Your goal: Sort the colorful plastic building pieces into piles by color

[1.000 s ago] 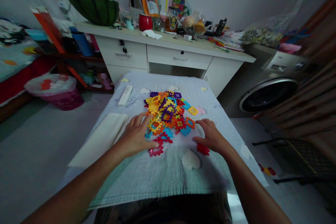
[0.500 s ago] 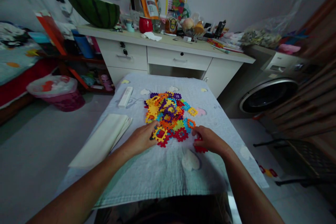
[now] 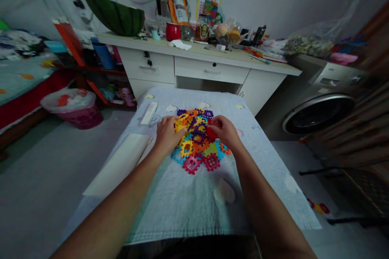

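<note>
A heap of notched plastic building tiles (image 3: 199, 138) in yellow, purple, orange, red, blue and green lies on the cloth-covered table (image 3: 188, 206). At the heap's left side is my left hand (image 3: 169, 134), its thumb and fingers closed about a yellow building tile (image 3: 180, 124). My right hand (image 3: 226, 131) pinches a red building tile (image 3: 210, 132) over the right side; the fingers partly cover it. Two red window-shaped tiles (image 3: 212, 162) lie flat at the near edge of the heap.
Left of the heap are a white box (image 3: 149, 113) and a folded cream cloth (image 3: 121, 164). Behind the table stands a white cabinet (image 3: 194, 56) with a watermelon piece (image 3: 117, 17) and jars on top. A washing machine (image 3: 319, 105) is at right, a pink bin (image 3: 75, 109) at left.
Both hands have moved away from me to the heap's sides. My right hand has brought a red tile from the near right onto the heap. My left hand has left the nearer yellow tile.
</note>
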